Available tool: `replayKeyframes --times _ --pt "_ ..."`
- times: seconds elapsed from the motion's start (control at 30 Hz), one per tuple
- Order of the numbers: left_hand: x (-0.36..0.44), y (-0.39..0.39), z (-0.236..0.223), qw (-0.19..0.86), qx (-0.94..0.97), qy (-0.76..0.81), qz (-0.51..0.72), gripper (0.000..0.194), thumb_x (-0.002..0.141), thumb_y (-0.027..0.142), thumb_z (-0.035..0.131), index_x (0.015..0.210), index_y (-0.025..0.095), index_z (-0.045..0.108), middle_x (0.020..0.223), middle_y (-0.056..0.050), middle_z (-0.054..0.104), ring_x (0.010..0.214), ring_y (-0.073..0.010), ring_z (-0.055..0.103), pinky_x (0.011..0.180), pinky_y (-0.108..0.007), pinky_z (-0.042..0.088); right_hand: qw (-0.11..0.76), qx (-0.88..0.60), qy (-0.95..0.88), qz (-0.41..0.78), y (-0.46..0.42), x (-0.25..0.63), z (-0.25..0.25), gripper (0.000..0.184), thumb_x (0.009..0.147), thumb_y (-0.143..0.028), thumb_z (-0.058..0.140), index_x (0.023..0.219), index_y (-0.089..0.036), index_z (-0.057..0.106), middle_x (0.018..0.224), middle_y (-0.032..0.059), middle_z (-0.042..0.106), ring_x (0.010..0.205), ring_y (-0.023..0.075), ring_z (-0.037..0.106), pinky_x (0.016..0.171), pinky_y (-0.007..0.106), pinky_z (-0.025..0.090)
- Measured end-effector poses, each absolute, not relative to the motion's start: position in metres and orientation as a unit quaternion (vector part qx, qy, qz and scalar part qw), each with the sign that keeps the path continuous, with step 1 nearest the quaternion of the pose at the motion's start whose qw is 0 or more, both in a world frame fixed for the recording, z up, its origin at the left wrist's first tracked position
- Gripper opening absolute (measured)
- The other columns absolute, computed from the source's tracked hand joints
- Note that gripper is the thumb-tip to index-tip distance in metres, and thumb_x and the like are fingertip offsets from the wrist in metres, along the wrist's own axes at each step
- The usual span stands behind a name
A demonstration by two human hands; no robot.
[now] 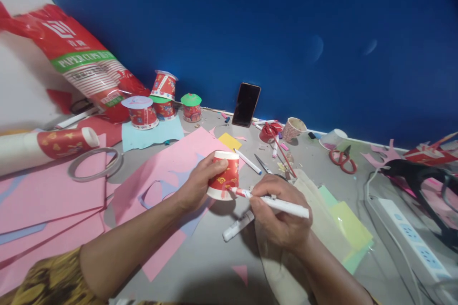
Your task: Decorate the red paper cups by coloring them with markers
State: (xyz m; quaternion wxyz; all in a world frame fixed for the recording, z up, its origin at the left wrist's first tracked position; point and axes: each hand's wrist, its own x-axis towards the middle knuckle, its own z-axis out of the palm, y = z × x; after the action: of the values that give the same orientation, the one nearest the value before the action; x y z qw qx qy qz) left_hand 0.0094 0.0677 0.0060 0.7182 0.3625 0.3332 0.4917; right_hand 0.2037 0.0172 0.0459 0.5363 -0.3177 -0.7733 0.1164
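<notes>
My left hand [202, 178] grips a red paper cup [229, 171] with gold patterns, turned upside down, its wider white rim at the bottom. In my right hand [281, 212] is a white marker [286, 206] with a red tip end, which meets the cup just above that rim. A reddish mark shows on the white band there. Below my right fingers lies a white marker cap or second pen [238, 226], partly hidden by the hand. Pink paper [157, 243] and cut lilac paper [168, 188] spread under my left forearm.
Decorated cups [143, 113] with paper tops stand at the back left, near a red cup bag [89, 64]. A phone [246, 105] leans on the blue wall. Scissors [343, 158], a cloth [311, 205] and a power strip [411, 236] lie to the right.
</notes>
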Motion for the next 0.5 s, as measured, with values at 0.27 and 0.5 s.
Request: replayKeyframes --times 0.27,0.5 --pt "0.0083 0.0681 0.0063 0.737 0.346 0.316 0.487 0.049 0.076 0.054 0.097 0.096 0.016 0.075 0.079 -0.008 0.077 0.068 -0.0229 0.071 0.061 -0.032 0.059 0.545 -0.323 -0.762 0.133 0.0179 0.2065 0.0481 0.014 0.094 -0.010 0.066 0.089 -0.023 0.069 0.068 -0.0004 0.072 0.057 0.0164 0.067 0.056 0.029 0.053" --pt "0.0085 0.0689 0.0034 0.750 0.319 0.304 0.493 0.050 0.074 0.052 0.100 0.097 0.014 0.077 0.080 -0.008 0.077 0.071 -0.0239 0.073 0.064 -0.034 0.061 0.550 -0.323 -0.756 0.150 0.0178 0.2082 0.0485 0.014 0.094 -0.010 0.066 0.089 -0.023 0.069 0.069 -0.0003 0.072 0.058 0.0157 0.067 0.056 0.028 0.053"
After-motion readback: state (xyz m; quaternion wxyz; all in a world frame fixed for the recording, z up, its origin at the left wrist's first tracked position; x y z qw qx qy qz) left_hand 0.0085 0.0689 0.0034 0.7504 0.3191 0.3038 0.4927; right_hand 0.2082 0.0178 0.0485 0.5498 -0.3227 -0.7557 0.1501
